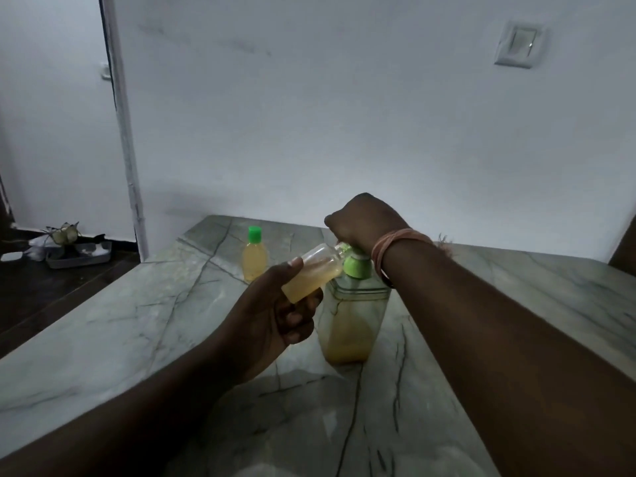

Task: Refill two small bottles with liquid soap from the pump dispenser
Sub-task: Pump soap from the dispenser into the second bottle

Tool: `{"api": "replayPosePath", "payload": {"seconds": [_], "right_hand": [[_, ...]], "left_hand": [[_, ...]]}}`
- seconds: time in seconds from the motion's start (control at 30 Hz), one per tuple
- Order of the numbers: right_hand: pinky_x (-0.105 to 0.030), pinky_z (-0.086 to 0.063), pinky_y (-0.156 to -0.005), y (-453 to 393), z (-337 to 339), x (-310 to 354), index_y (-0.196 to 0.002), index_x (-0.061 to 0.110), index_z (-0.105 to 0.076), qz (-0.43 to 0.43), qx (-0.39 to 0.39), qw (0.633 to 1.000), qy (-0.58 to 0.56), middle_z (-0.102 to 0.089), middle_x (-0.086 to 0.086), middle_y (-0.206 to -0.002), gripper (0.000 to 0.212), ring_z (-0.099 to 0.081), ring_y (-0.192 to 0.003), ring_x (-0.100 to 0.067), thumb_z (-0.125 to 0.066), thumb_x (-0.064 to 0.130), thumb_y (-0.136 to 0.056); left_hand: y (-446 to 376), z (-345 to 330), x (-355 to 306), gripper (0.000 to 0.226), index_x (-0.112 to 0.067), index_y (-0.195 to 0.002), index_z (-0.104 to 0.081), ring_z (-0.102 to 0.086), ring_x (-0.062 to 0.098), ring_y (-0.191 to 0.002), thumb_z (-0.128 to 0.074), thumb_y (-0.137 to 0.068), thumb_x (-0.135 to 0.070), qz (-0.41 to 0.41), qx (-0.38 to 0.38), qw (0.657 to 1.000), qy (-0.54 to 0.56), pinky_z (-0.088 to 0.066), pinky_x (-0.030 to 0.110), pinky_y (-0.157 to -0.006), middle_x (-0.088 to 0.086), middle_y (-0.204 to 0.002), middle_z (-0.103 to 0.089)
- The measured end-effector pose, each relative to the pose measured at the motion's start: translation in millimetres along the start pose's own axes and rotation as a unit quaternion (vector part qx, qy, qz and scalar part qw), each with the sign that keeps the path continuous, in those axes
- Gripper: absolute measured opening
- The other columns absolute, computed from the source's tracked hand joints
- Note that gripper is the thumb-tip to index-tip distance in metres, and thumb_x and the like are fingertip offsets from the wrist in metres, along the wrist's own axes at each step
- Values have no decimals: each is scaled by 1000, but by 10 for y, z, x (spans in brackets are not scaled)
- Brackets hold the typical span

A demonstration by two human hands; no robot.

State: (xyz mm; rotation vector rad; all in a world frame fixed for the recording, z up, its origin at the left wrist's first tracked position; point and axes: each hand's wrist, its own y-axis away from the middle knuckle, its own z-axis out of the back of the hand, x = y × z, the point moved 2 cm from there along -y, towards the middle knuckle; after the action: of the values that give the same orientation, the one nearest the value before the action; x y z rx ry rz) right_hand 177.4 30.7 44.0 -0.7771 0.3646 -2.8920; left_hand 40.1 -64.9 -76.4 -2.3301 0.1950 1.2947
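Note:
A clear pump dispenser (351, 321) with a green collar stands on the marble table (137, 321), yellow soap low inside it. My right hand (364, 218) is closed over the pump head from above. My left hand (275, 311) holds a small uncapped bottle (313, 273), tilted, its mouth against the pump spout. That bottle is partly full of yellow liquid. A second small bottle (254, 256) with a green cap stands upright farther back on the table, filled with yellow liquid.
The table's left edge drops to a dark floor. A grey tray (81, 254) with clutter lies on the floor at the far left by a doorframe. A wall with a switch plate (518, 44) rises behind the table.

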Motion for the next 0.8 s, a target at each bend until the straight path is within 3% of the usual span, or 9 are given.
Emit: {"api": "replayPosePath", "payload": {"seconds": [0.2, 0.3, 0.37, 0.53, 0.67, 0.8], "right_hand": [[-26, -37, -53, -5, 70, 87, -68, 15, -58, 13, 15, 999, 38, -63, -4, -73, 18, -58, -64, -21, -57, 29, -79], [-28, -46, -63, -60, -34, 34, -78, 12, -71, 13, -2, 1000, -14, -73, -5, -84, 24, -67, -76, -27, -57, 31, -78], [-28, -44, -66, -85, -60, -21, -88, 9, -73, -1, 20, 999, -27, -73, -6, -93, 25, -66, -83, -25, -60, 29, -83], [-27, -38, -53, -46, -1, 11, -74, 12, -68, -7, 10, 1000, 8, -73, -7, -84, 19, -65, -74, -25, -58, 28, -77], [-28, -45, -61, -62, 36, 83, -74, 12, -66, 2, 26, 999, 42, -74, -6, -88, 21, -67, -79, -25, -58, 31, -79], [-32, -53, -71, -66, -3, 24, -77, 12, -70, -5, -29, 999, 22, -75, -6, -86, 25, -68, -79, -28, -55, 31, -73]], "left_hand": [[21, -20, -19, 48, -13, -122, -73, -41, 7, -54, -71, -86, -45, 1, 3, 1000, -6, -38, 22, -48, 8, -79, -53], [15, 26, -17, 55, -11, -124, -71, -43, 8, -54, -77, -83, -47, 6, 9, 1000, -6, -40, 22, -49, 8, -80, -55], [20, 17, -8, 48, -13, -120, -73, -45, 8, -55, -74, -86, -47, 1, 10, 1000, -10, -40, 22, -50, 7, -80, -56], [10, 7, -10, 40, -14, -117, -74, -45, 8, -56, -68, -92, -45, 0, 8, 1000, -9, -40, 23, -50, 6, -80, -57], [24, 13, -10, 41, -13, -121, -73, -44, 9, -57, -64, -95, -43, 2, 14, 1000, -8, -40, 23, -51, 7, -81, -58], [1, 48, 9, 46, -6, -127, -65, -45, 9, -57, -63, -96, -40, 5, 16, 1000, 6, -43, 24, -50, 8, -81, -58]]}}
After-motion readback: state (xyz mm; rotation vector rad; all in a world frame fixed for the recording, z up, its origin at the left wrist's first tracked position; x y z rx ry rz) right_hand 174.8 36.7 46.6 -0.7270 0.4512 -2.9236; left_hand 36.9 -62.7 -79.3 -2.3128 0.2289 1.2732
